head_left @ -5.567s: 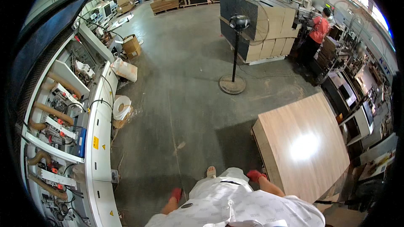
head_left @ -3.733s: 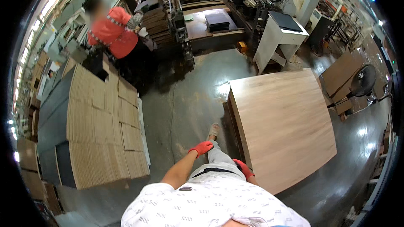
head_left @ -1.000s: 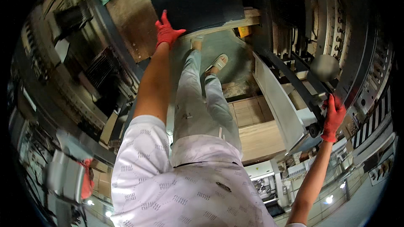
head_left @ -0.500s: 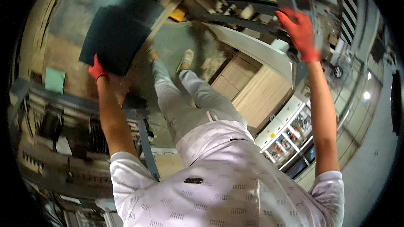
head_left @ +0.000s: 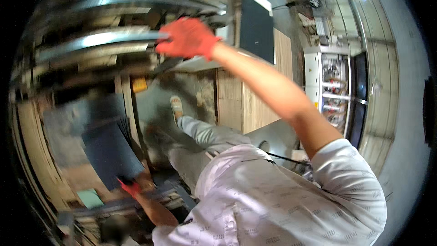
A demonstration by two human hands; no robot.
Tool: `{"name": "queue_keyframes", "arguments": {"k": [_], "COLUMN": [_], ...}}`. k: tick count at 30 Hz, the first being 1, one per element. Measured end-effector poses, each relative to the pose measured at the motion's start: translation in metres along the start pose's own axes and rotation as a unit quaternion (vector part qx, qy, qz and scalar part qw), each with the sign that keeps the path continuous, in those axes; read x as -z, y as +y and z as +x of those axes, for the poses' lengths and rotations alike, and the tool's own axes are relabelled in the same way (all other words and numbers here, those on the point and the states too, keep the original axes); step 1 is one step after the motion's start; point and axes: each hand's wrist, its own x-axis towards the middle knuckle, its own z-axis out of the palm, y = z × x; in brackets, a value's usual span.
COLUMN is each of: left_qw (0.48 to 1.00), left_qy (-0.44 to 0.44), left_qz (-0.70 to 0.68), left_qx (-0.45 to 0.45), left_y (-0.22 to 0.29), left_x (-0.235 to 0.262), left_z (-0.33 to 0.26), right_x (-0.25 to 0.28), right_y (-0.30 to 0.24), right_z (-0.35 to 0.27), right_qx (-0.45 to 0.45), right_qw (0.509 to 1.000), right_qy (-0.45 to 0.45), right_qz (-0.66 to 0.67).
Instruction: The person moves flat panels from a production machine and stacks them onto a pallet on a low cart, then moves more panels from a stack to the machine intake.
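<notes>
My left hand point(head_left: 129, 186), in a red glove, is closed on the near edge of a dark blue-grey flat panel point(head_left: 109, 155). The panel lies slantwise over a worn board surface point(head_left: 73, 155), with more dark sheet beyond it. Farther up, my right hand point(head_left: 189, 38), also red-gloved, reaches across to the end of a shiny metal rail point(head_left: 100, 41). Its thumb and fingers look apart, with no object visible between them. Blur hides whether they touch the rail.
A second dark panel point(head_left: 257, 27) rests beside a wood-grain box point(head_left: 266, 95). A white open electrical cabinet point(head_left: 314, 82) stands at the right. A pale green piece point(head_left: 90, 198) lies near the table's front edge. An orange item point(head_left: 139, 84) sits by the table's far corner.
My view has turned right, so the table now sits lower left. My right arm has swung across to the left, by the metal rail. My left hand stays on the panel's edge.
</notes>
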Motion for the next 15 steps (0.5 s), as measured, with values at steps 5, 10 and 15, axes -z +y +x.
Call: {"name": "queue_keyframes", "arguments": {"k": [5, 10, 15], "left_qw": [0.862, 0.864, 0.869], "left_qy": [-0.028, -0.063, -0.049], "left_qz": [-0.422, -0.438, -0.466], "left_qx": [0.281, 0.239, 0.161], "left_y": [0.086, 0.192, 0.274], "left_x": [-0.009, -0.008, 0.013], "left_z": [-0.016, 0.005, 0.024], "right_x": [0.0, 0.009, 0.008], "right_y": [0.012, 0.03, 0.031], "right_z": [-0.011, -0.024, -0.017], "right_qx": [-0.004, 0.019, 0.077], "right_qw": [1.0, 0.999, 0.994], "right_qy": [0.004, 0.012, -0.02], "right_qz": [0.008, 0.045, 0.081]}}
